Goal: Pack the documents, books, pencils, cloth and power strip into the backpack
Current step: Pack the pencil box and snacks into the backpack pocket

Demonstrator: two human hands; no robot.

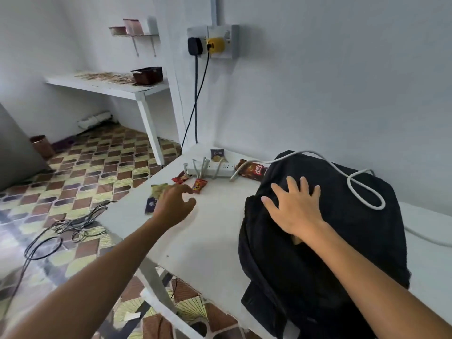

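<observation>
Black backpack (pixel 342 241) sits on the white counter (pixel 215 231), right half, near the wall. Right hand (pixel 293 209) lies flat on its upper front, fingers spread, pressing the fabric, gripping nothing. A white cable (pixel 362 192) runs over the top of the backpack and loops on its far side.

Left hand (pixel 173 204) hovers over the counter's left part, fingers loosely curled, thumb apart from them, holding nothing. Can't tell if it touches the surface. A green-and-dark snack packet (pixel 156 192) lies just beside and partly under it.

Power strip (pixel 210 168) lies on the counter at the back, near the wall, well apart from the backpack opening, with white cables looped around it. Two small red packets (pixel 199 185) lie just in front of the strip, close to the left fingertips. A larger red-brown snack packet (pixel 254 171) sits between the strip and the backpack, touching the backpack's edge. Another small packet (pixel 217 154) sits behind the strip.

Wall socket (pixel 215 42) above carries a black plug and a yellow plug; dark cords drop to the counter's back corner. Loose black cables (pixel 66 228) lie on the patterned floor, left of the counter.
</observation>
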